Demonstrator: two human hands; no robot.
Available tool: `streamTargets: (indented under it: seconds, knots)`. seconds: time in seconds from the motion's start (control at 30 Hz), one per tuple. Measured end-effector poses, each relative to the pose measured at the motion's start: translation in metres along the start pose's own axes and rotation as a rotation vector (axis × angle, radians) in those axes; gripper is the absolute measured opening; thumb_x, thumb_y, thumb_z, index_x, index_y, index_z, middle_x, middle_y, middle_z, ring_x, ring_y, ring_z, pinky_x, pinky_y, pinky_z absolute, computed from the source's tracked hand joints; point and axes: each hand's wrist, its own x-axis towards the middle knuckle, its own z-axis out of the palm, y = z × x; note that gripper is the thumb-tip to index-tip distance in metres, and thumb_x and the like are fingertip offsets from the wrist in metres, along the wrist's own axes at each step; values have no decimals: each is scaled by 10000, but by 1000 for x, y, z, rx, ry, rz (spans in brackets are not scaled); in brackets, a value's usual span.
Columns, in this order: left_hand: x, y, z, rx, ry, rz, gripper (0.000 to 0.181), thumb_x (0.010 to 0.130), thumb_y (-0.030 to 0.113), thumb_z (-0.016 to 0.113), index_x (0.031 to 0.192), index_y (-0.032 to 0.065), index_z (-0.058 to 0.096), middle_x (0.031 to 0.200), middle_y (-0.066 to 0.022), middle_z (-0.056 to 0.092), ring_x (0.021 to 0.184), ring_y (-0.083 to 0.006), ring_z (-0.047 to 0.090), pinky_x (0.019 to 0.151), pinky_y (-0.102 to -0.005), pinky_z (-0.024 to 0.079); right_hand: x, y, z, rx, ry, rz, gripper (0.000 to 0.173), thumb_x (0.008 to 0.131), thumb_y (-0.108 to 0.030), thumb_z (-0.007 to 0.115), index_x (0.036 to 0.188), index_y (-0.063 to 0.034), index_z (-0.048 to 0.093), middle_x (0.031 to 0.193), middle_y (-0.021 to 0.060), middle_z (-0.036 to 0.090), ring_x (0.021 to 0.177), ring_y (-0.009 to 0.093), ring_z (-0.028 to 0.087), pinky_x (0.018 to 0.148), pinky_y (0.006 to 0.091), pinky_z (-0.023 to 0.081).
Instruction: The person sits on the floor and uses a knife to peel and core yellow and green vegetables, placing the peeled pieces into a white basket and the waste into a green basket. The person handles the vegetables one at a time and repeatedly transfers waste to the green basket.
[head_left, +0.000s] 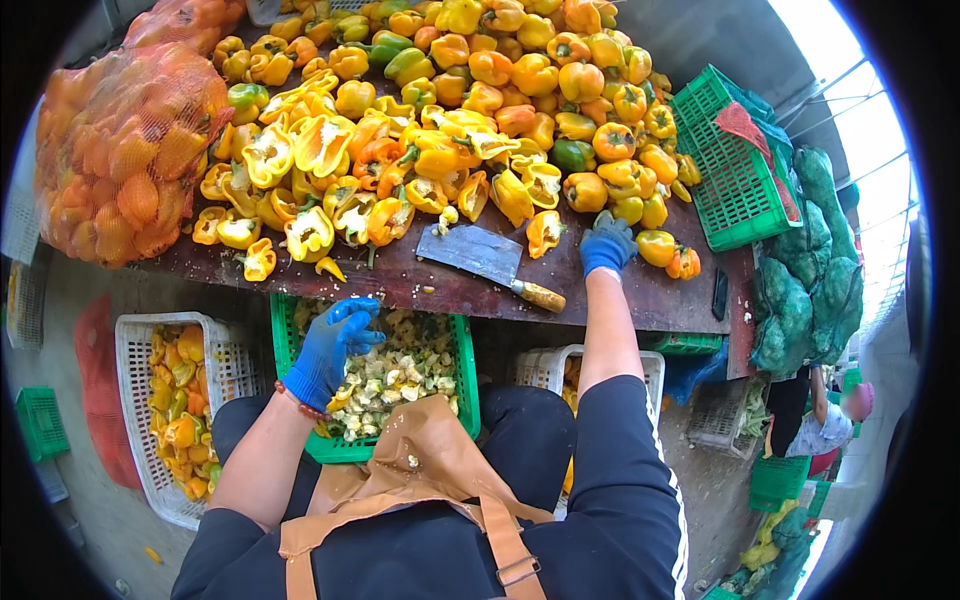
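My left hand (335, 351), in a blue glove, hovers over a green plastic crate (471, 375) of pepper cores and scraps; its fingers are apart and hold nothing. My right hand (607, 244), gloved in blue too, reaches onto the dark red table (480, 298) at the near edge of the pepper heap. Its fingertips touch a greenish-yellow pepper, and whether they grip it cannot be told. Between the hands a cleaver (471, 252) with a wooden handle lies flat. Halved yellow bell peppers (311, 234) are piled left of it, whole bell peppers (581, 81) behind and to the right.
An orange mesh sack (127, 157) of peppers stands at the left. A green crate (731, 165) and green net sacks (784, 300) are at the right. White crates (135, 420) stand below the table. A phone-like dark object (720, 294) lies near the edge; another person (814, 431) is at far right.
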Motion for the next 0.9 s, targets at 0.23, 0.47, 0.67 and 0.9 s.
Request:
streamTargets:
  seconds: [0.23, 0.47, 0.67, 0.9]
  knots:
    - [1, -1, 7, 24, -53, 4, 295, 955, 247, 552, 1199, 90, 604, 1150, -59, 638, 871, -186, 687, 715, -274, 507, -1, 32, 38, 514, 257, 100, 290, 793, -270, 693, 1043, -124, 675, 971, 118, 666, 890, 296, 633, 781, 452, 495]
    - [-4, -3, 12, -296, -304, -106, 576, 954, 560, 461, 1357, 150, 495, 1293, -101, 574, 1039, -277, 642, 860, -372, 508, -149, -56, -112, 1758, 47, -399, 176, 782, 32, 699, 935, -53, 686, 949, 62, 621, 830, 181, 608, 753, 292, 505]
    - [-12, 9, -3, -947, -489, 87, 574, 975, 499, 445, 1304, 34, 520, 1213, -157, 610, 1033, -305, 633, 925, -440, 507, -270, -122, -170, 955, 306, -1323, 201, 680, -114, 711, 866, -181, 672, 1029, 26, 642, 1001, 248, 599, 909, 429, 420]
    - [-22, 8, -6, -664, -273, 206, 445, 992, 422, 481, 1221, 59, 599, 1081, -68, 661, 933, -173, 638, 789, -294, 532, -295, -134, -155, 1860, -853, -526, 323, 871, -38, 639, 1191, -8, 604, 1081, 42, 635, 935, 98, 596, 813, 251, 502]
